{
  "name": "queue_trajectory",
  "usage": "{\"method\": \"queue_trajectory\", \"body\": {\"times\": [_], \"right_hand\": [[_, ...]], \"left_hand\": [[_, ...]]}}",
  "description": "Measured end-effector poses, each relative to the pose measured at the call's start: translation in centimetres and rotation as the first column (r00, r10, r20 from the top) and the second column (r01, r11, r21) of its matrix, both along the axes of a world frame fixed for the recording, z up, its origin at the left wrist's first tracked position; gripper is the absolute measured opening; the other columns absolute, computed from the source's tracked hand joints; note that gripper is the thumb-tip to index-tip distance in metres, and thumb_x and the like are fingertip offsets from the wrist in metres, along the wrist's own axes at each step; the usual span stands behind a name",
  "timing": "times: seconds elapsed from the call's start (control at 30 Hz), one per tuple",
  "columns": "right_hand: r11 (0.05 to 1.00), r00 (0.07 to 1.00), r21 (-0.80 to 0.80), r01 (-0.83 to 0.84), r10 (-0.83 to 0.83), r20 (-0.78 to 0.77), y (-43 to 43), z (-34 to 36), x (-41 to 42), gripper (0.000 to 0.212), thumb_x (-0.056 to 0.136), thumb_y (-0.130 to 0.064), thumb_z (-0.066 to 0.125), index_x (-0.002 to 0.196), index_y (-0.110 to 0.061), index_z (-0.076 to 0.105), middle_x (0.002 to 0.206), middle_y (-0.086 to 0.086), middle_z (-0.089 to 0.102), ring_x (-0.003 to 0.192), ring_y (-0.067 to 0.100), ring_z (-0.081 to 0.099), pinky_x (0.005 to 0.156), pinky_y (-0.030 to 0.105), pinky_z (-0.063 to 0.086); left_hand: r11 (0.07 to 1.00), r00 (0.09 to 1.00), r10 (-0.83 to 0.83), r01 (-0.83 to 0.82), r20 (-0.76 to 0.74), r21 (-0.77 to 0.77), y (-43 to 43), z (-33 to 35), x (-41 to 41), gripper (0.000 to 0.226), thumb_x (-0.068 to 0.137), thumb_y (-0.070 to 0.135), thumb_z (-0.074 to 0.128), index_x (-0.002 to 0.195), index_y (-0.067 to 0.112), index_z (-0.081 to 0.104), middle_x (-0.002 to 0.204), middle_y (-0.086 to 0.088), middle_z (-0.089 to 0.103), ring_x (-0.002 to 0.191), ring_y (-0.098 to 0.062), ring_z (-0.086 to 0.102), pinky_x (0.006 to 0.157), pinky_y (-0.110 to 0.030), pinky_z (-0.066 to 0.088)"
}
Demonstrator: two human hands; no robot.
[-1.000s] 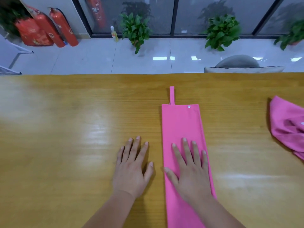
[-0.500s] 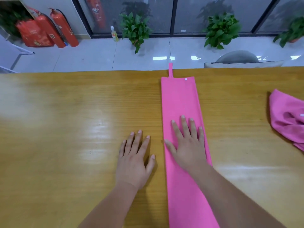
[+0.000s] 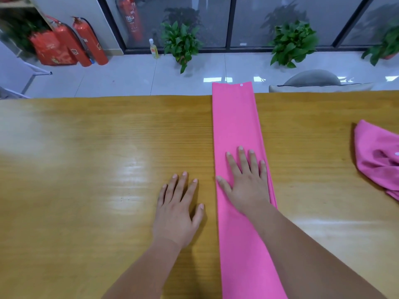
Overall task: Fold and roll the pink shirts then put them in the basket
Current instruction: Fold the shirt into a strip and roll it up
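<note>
A pink shirt [image 3: 235, 126] lies folded into one long narrow strip down the middle of the wooden table [image 3: 86, 158]. Its far end, with a small white snap, hangs past the table's far edge. My right hand [image 3: 246, 182] presses flat on the strip with straight, spread fingers. My left hand [image 3: 179, 203] rests flat on the bare wood just left of the strip, not touching the fabric. A second pink shirt [image 3: 377, 160] lies crumpled at the table's right edge. No basket is in view.
Beyond the far table edge are a grey chair back [image 3: 313, 79], potted plants [image 3: 181, 42] along a glass wall, and red fire extinguishers [image 3: 86, 42] at the back left. Bare wood stretches left of my hands.
My right hand has slid the folded strip away from me, so its far end now overhangs the table's far edge and its hanging loop is out of sight. My left hand stayed flat on the wood.
</note>
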State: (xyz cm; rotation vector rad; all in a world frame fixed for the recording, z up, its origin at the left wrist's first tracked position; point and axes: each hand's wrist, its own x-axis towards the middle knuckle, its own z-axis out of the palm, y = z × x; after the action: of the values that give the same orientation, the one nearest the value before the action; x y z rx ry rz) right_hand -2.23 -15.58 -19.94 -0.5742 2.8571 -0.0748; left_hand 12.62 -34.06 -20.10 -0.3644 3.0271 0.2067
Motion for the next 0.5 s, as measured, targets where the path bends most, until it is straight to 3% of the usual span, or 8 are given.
{"method": "queue_trajectory", "body": {"times": [0.13, 0.27, 0.5], "right_hand": [[1.0, 0.999, -0.01, -0.021, 0.022, 0.031, 2.4, 1.2, 7.7, 0.084, 0.101, -0.08, 0.013, 0.167, -0.035, -0.012, 0.175, 0.001, -0.021, 0.16, 0.029, -0.023, 0.13, 0.059, 0.006], [1.0, 0.998, -0.007, 0.003, -0.002, 0.058, 5.0, 2.0, 14.1, 0.086, 0.1, -0.079, 0.026, 0.169, -0.033, -0.001, 0.177, 0.001, -0.012, 0.162, 0.03, -0.013, 0.129, 0.061, 0.013], [1.0, 1.0, -0.012, -0.015, 0.015, 0.0, 1.2, 0.4, 3.4, 0.082, 0.099, -0.081, 0.01, 0.167, -0.038, -0.009, 0.175, -0.002, -0.019, 0.16, 0.028, -0.022, 0.129, 0.059, 0.006]], "left_hand": [[1.0, 1.0, -0.001, 0.001, 0.001, -0.002, 0.0, 0.0, 0.0, 0.067, 0.107, 0.063, 0.025, 0.168, 0.036, 0.014, 0.177, 0.006, -0.006, 0.162, -0.017, -0.014, 0.131, -0.05, 0.011], [1.0, 1.0, 0.001, -0.001, -0.002, -0.003, 0.0, -0.1, 0.0, 0.068, 0.107, 0.062, 0.025, 0.168, 0.036, 0.015, 0.177, 0.005, -0.004, 0.162, -0.017, -0.013, 0.131, -0.05, 0.011], [1.0, 1.0, 0.002, -0.002, -0.028, -0.004, 0.1, 0.0, 0.1, 0.067, 0.107, 0.062, 0.028, 0.168, 0.036, 0.017, 0.177, 0.006, -0.002, 0.162, -0.016, -0.011, 0.131, -0.05, 0.012]]}}
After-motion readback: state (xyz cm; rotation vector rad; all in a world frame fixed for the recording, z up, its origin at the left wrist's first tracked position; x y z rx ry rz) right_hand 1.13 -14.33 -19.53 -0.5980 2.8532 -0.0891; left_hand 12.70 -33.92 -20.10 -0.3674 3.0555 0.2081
